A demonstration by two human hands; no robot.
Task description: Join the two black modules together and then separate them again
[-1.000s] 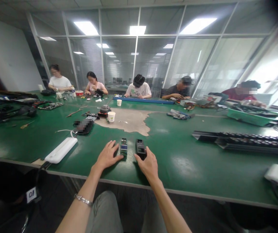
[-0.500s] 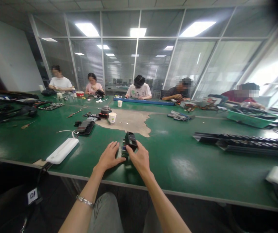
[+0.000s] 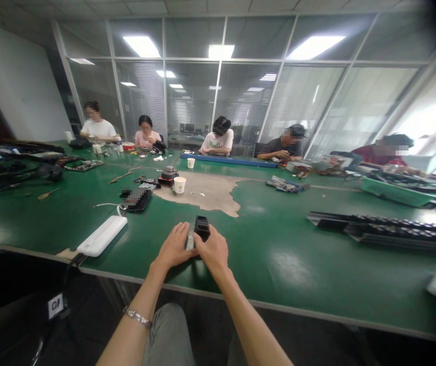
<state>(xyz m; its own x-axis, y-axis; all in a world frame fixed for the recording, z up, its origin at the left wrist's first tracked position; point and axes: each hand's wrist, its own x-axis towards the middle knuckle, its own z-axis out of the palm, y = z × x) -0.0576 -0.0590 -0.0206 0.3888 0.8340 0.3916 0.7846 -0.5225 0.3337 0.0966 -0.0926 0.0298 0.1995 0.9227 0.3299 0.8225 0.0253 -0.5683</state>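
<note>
In front of me, low over the near part of the table, my right hand [image 3: 214, 249] grips a black plastic housing [image 3: 201, 227] with openings in its upper face. Its thumb lies across the near end and its fingers wrap the right side. Pressed against the housing's left side is a narrow silver-grey part [image 3: 190, 241]. My left hand [image 3: 175, 246] holds that part from the left, fingers together and thumb reaching toward the right thumb. The undersides of both parts are hidden, so I cannot tell whether they are joined.
A white power strip [image 3: 102, 236] and a black device [image 3: 138, 198] lie to the left. Beyond stand a paper cup [image 3: 180, 185] and a grey-orange device [image 3: 168, 174]. Black metal rails [image 3: 378, 229] and a green basket [image 3: 401, 192] are at right. Several people sit across the table.
The black housing, earlier tilted and raised over a greenish board, now sits more upright beside the grey part. My right hand has come left and closer to my left hand. The view has shifted slightly.
</note>
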